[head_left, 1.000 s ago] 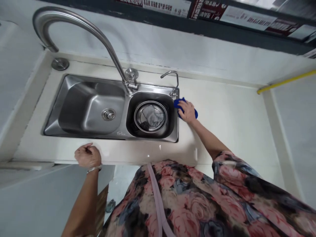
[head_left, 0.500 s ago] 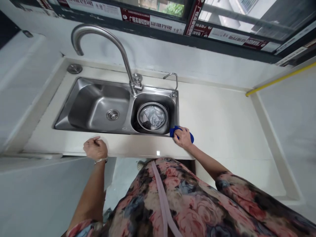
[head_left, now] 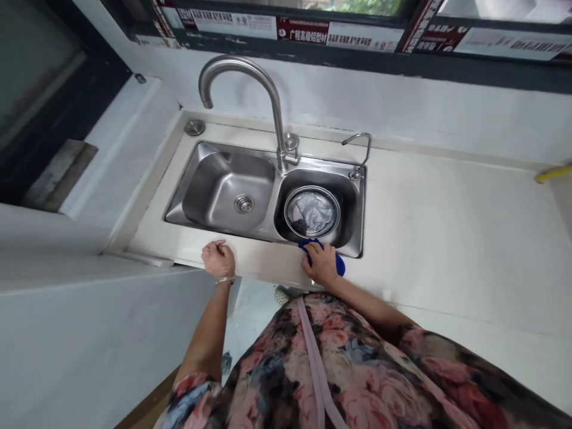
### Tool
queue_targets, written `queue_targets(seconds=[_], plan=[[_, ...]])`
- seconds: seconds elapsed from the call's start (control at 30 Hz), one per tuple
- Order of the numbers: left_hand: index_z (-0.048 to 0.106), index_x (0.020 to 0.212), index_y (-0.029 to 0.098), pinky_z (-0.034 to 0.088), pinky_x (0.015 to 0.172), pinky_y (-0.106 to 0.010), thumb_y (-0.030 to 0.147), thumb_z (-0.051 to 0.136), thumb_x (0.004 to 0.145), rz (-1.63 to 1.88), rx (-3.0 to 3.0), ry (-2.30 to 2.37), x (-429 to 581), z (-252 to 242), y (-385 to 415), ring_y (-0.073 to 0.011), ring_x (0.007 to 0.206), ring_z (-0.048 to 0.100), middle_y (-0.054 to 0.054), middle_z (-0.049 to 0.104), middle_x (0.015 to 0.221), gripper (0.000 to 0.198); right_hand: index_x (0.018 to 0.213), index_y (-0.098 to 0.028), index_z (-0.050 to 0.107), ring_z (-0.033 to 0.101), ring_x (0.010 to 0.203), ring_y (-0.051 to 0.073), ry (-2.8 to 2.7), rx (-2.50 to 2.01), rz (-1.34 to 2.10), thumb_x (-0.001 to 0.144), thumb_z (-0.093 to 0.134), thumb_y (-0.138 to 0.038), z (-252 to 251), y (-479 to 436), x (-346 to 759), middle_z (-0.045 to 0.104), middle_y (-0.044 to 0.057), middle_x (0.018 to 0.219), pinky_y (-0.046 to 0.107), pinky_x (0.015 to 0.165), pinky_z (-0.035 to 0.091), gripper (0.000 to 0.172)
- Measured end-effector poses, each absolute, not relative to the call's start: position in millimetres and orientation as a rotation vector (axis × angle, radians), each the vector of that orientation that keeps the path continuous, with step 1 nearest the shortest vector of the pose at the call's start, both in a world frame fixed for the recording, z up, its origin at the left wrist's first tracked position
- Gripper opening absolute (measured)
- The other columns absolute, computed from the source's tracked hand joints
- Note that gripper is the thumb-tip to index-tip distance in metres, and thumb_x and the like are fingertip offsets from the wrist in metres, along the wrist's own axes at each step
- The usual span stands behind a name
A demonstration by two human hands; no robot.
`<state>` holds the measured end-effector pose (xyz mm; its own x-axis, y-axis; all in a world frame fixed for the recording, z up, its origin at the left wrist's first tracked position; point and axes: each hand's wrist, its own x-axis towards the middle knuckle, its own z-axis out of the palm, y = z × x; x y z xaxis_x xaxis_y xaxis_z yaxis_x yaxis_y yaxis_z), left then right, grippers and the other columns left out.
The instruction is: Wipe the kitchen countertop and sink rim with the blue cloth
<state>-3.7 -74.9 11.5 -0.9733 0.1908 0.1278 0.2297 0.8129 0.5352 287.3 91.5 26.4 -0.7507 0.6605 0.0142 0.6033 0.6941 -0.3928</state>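
A blue cloth [head_left: 340, 266] lies bunched under my right hand [head_left: 322, 263], pressed on the front edge of the counter just before the right basin. My left hand [head_left: 218, 260] is curled at the counter's front edge, below the left basin; whether anything is inside its fingers is hidden. Both basins belong to a steel sink [head_left: 267, 229]. In the right basin sits a round metal strainer bowl [head_left: 338, 215] with a crumpled, clear and grey plastic-like piece [head_left: 315, 210] inside.
A tall curved faucet [head_left: 276, 110] rises behind the sink, with a small thin tap [head_left: 369, 146] at the right corner. The pale countertop [head_left: 451, 238] extends right. A wall and window frame stand behind.
The camera view has turned left. My right hand has moved left along the front edge with the blue cloth, from the sink's right corner. My left hand stays curled at the edge.
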Motion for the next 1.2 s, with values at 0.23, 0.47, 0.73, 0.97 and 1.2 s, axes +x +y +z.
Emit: queue_targets(seconds=[0.23, 0.47, 0.73, 0.97, 1.2], plan=[[0.075, 0.105, 0.019, 0.045, 0.097, -0.045, 0.017, 0.052, 0.096, -0.826, -0.338, -2.956, -3.8, 9.0, -79.5, -0.0315, 0.113, 0.058, -0.015, 0.067, 0.118, 0.025, 0.135, -0.020, 0.072, 0.054, 0.119, 0.037, -2.839, -0.668, 0.843, 0.096, 0.064, -0.035, 31.3, 78.3, 183.6, 0.071, 0.013, 0.140, 0.050, 0.098, 0.038, 0.043], [0.075, 0.103, 0.021, 0.046, 0.098, -0.043, 0.017, 0.055, 0.094, -0.812, -0.350, -2.963, -2.9, 8.1, -84.7, -0.0304, 0.113, 0.060, -0.014, 0.068, 0.118, 0.023, 0.127, -0.020, 0.073, 0.058, 0.115, 0.034, -2.897, -0.448, 1.007, 0.099, 0.063, -0.031, 24.1, 78.0, 102.4, 0.074, 0.011, 0.134, 0.047, 0.100, 0.039, 0.032], [0.072, 0.100, 0.023, 0.047, 0.104, -0.044, 0.017, 0.054, 0.095, -0.809, -0.318, -2.985, -4.8, 6.4, -88.5, -0.0290, 0.116, 0.061, -0.013, 0.069, 0.115, 0.020, 0.118, -0.022, 0.075, 0.059, 0.115, 0.031, -2.859, -0.421, 1.125, 0.104, 0.058, -0.028, 19.9, 65.6, 49.4, 0.077, 0.009, 0.126, 0.043, 0.099, 0.041, 0.023], [0.071, 0.097, 0.023, 0.048, 0.104, -0.045, 0.018, 0.053, 0.095, -0.776, -0.352, -2.976, -7.1, 10.4, -89.1, -0.0295, 0.116, 0.062, -0.013, 0.070, 0.114, 0.019, 0.106, -0.024, 0.079, 0.063, 0.108, 0.026, -2.783, -0.555, 1.140, 0.106, 0.057, -0.031, 5.1, 85.4, 61.5, 0.080, 0.006, 0.118, 0.039, 0.095, 0.040, 0.023], [0.070, 0.092, 0.021, 0.049, 0.103, -0.043, 0.020, 0.051, 0.093, -0.817, -0.415, -2.894, -9.1, 8.6, -90.6, -0.0266, 0.109, 0.064, -0.012, 0.071, 0.106, 0.019, 0.089, -0.019, 0.078, 0.056, 0.098, 0.026, -2.809, -0.425, 0.870, 0.106, 0.057, -0.031, -17.3, 125.9, 53.0, 0.078, 0.010, 0.097, 0.041, 0.092, 0.038, 0.029]])
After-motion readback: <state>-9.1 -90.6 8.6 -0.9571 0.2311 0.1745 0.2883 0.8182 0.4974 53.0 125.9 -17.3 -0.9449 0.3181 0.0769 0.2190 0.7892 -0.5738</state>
